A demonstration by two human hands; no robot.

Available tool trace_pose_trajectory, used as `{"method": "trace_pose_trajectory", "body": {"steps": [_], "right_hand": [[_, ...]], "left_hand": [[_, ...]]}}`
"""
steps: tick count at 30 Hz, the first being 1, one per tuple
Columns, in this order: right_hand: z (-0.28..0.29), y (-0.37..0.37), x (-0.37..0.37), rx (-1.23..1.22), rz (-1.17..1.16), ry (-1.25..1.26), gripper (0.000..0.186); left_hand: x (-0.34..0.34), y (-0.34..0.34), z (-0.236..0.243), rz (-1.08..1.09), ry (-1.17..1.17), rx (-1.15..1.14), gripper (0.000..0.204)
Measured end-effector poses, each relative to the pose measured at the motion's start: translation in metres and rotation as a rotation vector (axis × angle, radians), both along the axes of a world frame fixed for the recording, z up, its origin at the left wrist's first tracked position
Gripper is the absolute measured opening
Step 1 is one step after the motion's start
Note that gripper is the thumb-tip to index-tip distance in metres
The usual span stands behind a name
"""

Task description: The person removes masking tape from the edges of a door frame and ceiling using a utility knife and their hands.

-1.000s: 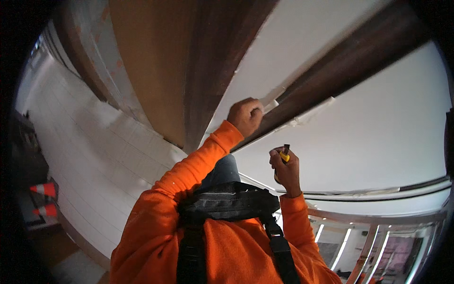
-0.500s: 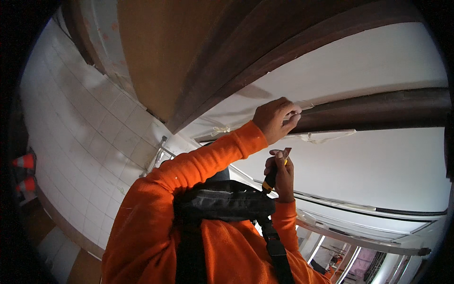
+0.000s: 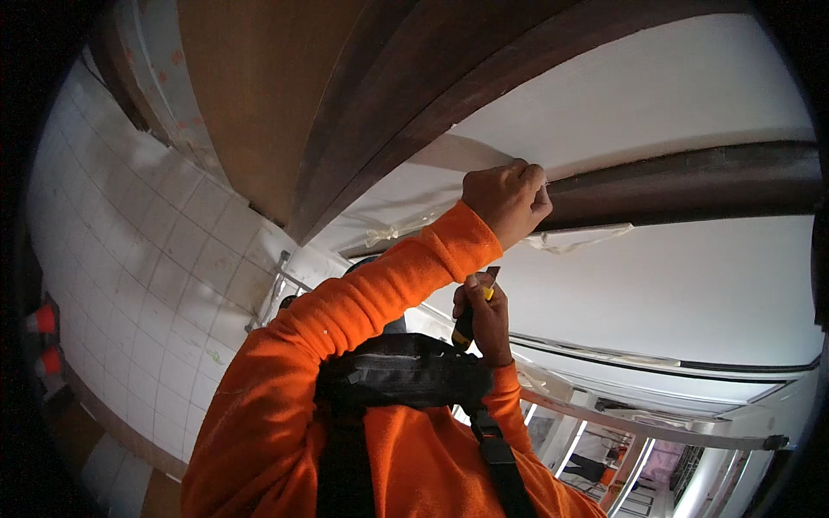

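Note:
My left hand (image 3: 509, 194), in an orange sleeve, is closed at the dark brown strip (image 3: 673, 181) between white panels (image 3: 665, 285); whatever is in its fingertips is hidden. Loose, crumpled pale strips (image 3: 583, 237) hang along the dark strip's lower edge, just below that hand. My right hand (image 3: 479, 315) is lower, partly behind the left sleeve, gripping a black-and-yellow utility knife (image 3: 466, 328) with its blade end pointing up. A black pouch (image 3: 401, 371) on straps crosses my front.
A brown board (image 3: 250, 104) rises at top left, above a pale tiled floor (image 3: 147, 285). A metal frame (image 3: 281, 274) stands near the floor's corner. Orange-and-white cones (image 3: 43, 319) lie at far left. Railings (image 3: 639, 457) and a cluttered lower area show at bottom right.
Over the last second my left hand moved right along the dark strip and its fingers curled tighter. My right hand, with the knife, shifted left behind that forearm. The view has turned.

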State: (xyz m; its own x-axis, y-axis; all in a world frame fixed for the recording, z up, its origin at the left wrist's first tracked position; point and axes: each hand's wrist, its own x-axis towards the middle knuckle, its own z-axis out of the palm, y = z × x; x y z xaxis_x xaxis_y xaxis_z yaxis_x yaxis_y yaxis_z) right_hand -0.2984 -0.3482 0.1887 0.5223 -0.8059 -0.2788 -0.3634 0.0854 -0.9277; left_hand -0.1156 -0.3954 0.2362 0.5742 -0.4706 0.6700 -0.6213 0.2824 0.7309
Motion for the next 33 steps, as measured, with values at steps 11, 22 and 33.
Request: {"method": "trace_pose_trajectory", "body": {"steps": [11, 22, 33], "right_hand": [[0.011, 0.01, -0.002, -0.017, 0.002, -0.032, 0.024], [0.013, 0.012, -0.002, -0.024, 0.007, -0.023, 0.025], [0.014, 0.012, 0.002, -0.019, -0.003, 0.018, 0.024]], "left_hand": [[-0.005, -0.007, -0.011, 0.11, 0.048, -0.115, 0.021], [0.043, 0.02, -0.044, 0.16, 0.077, -0.139, 0.015], [0.013, 0.006, -0.007, -0.146, -0.033, -0.267, 0.01]]}}
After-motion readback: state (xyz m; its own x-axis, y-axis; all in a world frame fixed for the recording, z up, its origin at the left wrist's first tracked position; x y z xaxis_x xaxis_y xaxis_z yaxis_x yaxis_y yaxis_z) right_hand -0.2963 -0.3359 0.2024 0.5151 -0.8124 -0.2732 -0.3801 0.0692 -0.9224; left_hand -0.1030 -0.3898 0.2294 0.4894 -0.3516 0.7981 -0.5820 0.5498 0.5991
